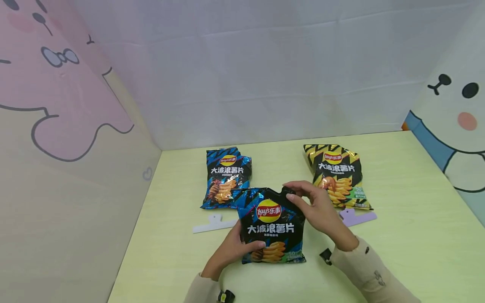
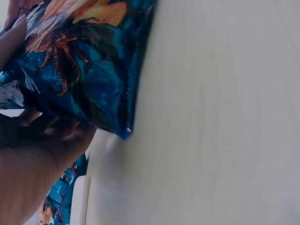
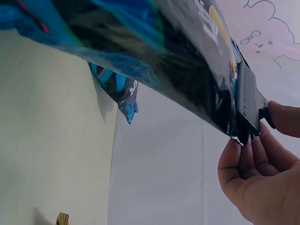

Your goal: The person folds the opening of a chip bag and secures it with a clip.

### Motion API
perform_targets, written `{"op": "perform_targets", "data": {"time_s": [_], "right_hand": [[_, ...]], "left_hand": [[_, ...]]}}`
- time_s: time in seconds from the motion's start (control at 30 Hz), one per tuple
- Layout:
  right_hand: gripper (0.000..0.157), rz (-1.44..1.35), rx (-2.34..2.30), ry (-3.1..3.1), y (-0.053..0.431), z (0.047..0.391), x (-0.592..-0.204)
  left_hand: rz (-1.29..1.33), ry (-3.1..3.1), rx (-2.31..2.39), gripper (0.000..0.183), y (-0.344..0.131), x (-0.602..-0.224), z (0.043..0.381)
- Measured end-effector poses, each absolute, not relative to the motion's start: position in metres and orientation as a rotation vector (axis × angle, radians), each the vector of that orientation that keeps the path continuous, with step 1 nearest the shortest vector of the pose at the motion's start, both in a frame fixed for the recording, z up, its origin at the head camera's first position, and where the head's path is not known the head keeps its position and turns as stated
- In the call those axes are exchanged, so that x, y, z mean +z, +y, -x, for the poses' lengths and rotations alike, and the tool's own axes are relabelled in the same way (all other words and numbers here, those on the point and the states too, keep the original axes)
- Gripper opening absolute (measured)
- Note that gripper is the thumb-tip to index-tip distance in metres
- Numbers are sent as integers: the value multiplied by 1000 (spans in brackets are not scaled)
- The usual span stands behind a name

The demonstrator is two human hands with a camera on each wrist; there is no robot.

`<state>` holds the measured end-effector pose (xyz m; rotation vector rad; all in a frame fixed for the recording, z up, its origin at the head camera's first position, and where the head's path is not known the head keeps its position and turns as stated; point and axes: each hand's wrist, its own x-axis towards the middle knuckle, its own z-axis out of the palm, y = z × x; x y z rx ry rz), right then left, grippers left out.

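A black and blue bag of potato chips (image 1: 270, 248) stands upright between both hands, its printed front facing the head camera. My left hand (image 1: 234, 247) grips its left side, thumb across the front and fingers behind. At the upper right corner, my right hand (image 1: 320, 210) pinches a black bag clip (image 3: 248, 96) between thumb and fingers. In the right wrist view the ribbed jaw of that clip lies along the bag's top edge. The left wrist view has the bag's blue lower corner (image 2: 108, 93) above the tabletop.
Behind lie another blue chip bag (image 1: 223, 172) at left and a yellow and black chip bag (image 1: 337, 174) at right. A white clip (image 1: 212, 226) and a purple clip (image 1: 360, 217) lie before them on the pale table (image 1: 170, 261). Cartoon-printed cloth walls (image 1: 265, 84) enclose it.
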<state>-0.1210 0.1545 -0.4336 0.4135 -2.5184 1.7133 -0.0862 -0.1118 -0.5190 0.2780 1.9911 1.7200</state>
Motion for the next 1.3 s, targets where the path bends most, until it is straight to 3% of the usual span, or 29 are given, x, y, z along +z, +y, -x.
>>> {"op": "perform_targets", "data": {"time_s": [0.37, 0.87, 1.3], "right_hand": [[27, -312, 1658, -2538, 166, 135, -435], [29, -266, 1670, -2532, 176, 147, -437], [30, -268, 1594, -2514, 182, 159, -432]], "left_hand": [[-346, 2066, 1574, 94, -107, -529, 86], [-315, 2183, 1517, 82, -101, -532, 88], [-247, 2312, 1505, 86, -93, -526, 98]]}}
